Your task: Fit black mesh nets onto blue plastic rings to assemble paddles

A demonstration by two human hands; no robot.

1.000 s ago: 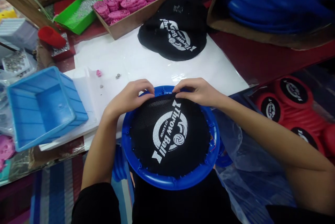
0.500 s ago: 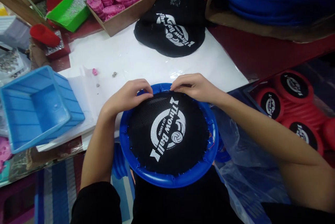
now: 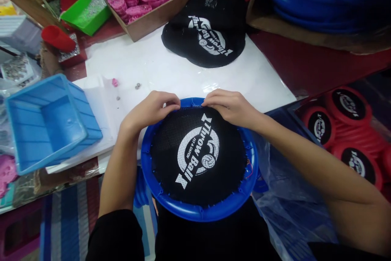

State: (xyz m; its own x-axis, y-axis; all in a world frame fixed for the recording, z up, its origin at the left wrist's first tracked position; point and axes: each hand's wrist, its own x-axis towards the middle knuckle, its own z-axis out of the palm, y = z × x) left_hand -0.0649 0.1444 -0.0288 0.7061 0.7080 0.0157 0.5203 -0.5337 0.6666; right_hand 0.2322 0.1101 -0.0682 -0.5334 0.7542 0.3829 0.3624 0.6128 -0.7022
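A round blue plastic ring point(image 3: 201, 214) lies tilted over my lap, against the table edge. Inside it is a black mesh disc point(image 3: 165, 151) with white "Throw Ball" lettering. At the ring's upper left, my left hand point(image 3: 155, 108) pinches the mesh edge between thumb and fingers. My right hand point(image 3: 229, 104) pinches that same edge at the upper right, a short gap away. Thin red wires point(image 3: 249, 168) show on the ring's right side. More black printed mesh discs point(image 3: 207, 29) lie stacked on the white sheet beyond.
On the left stand a blue bin point(image 3: 55, 126), a green tray point(image 3: 88, 10) and a red cup point(image 3: 58, 38). Pink parts fill a cardboard box point(image 3: 161, 8) at the back. Blue rings point(image 3: 317, 0) are boxed at upper right; red discs point(image 3: 363, 139) lie at right.
The view has shifted slightly, moving the surroundings a little rightward. Both hands keep their pinch at the top edge of the mesh, with only small finger movement.
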